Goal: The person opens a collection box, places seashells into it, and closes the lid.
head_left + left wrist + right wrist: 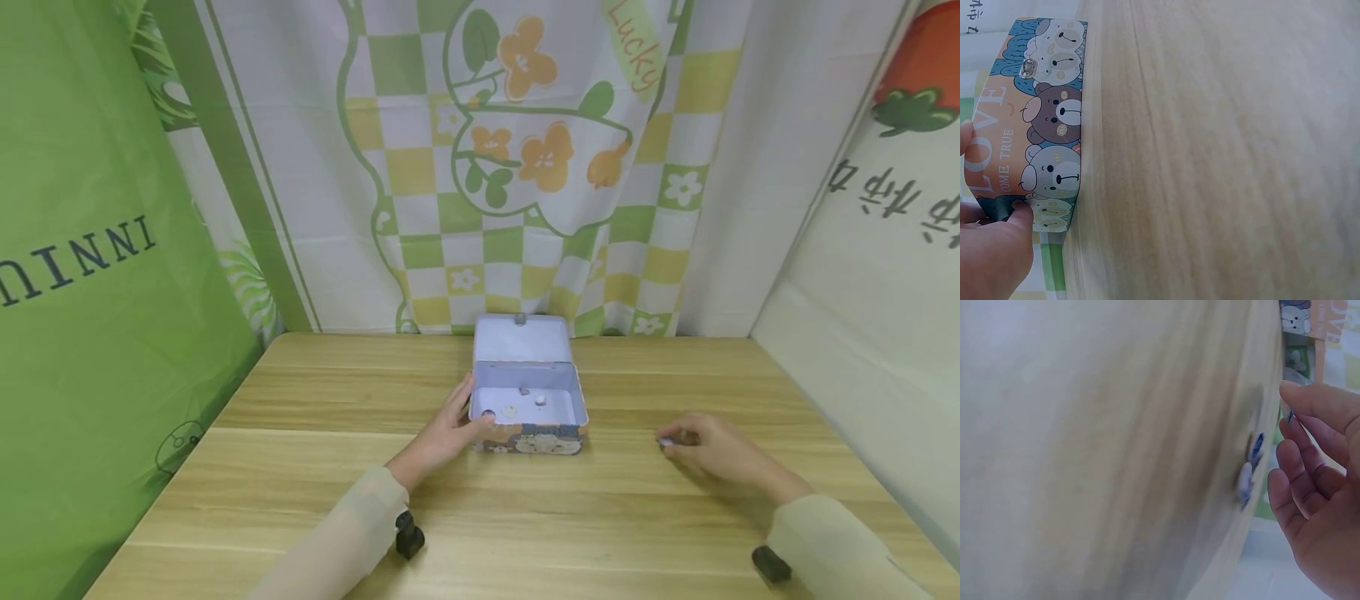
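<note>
An open tin box [528,437] with cartoon bears and the word LOVE on its front stands on the table, lid raised at the back. Several small pieces, among them a pale round one [510,411], lie on its floor. My left hand [448,427] grips the box's left front corner, thumb [1020,215] against the front. To the right of the box, my right hand [708,446] pinches a small, thin, shiny piece [1289,414] between thumb and index finger; its kind is unclear. Two small blue-edged pieces [1245,481] lie on the table below that hand.
The wood-grain table [600,525] reaches back to a patterned curtain [480,250]. A green cloth [97,333] hangs at the left and a white cloth [862,317] at the right. The raised lid [522,340] stands close to the curtain.
</note>
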A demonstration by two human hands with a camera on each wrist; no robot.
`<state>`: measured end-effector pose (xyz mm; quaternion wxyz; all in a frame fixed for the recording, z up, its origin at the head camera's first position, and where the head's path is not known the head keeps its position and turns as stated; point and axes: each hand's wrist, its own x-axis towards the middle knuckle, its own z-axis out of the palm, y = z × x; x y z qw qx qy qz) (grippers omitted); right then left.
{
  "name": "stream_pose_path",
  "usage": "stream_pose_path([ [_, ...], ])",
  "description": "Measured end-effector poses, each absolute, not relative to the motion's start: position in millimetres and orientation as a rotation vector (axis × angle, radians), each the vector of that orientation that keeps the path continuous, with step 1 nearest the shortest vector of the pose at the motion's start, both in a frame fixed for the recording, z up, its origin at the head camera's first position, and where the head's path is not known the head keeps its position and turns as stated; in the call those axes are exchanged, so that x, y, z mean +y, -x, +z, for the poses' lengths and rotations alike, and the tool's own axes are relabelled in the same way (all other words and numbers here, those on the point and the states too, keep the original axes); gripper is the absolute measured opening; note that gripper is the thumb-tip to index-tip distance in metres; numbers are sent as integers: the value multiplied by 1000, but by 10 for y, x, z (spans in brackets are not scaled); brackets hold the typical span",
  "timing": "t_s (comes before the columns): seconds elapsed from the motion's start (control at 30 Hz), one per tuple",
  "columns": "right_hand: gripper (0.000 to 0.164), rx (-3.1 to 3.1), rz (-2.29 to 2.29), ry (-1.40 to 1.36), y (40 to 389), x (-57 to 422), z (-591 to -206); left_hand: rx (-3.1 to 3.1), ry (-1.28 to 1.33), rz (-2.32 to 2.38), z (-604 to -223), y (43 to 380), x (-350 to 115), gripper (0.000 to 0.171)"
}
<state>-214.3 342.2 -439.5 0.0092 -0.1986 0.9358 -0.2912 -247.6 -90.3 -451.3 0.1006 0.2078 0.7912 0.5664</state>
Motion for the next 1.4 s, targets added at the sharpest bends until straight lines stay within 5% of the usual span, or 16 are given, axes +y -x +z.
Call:
stream_pose_path([
  [1.4,20,2912,-1032,906,2536,2465,-3940,2352,-618,1681,-4499,2475,-896,90],
])
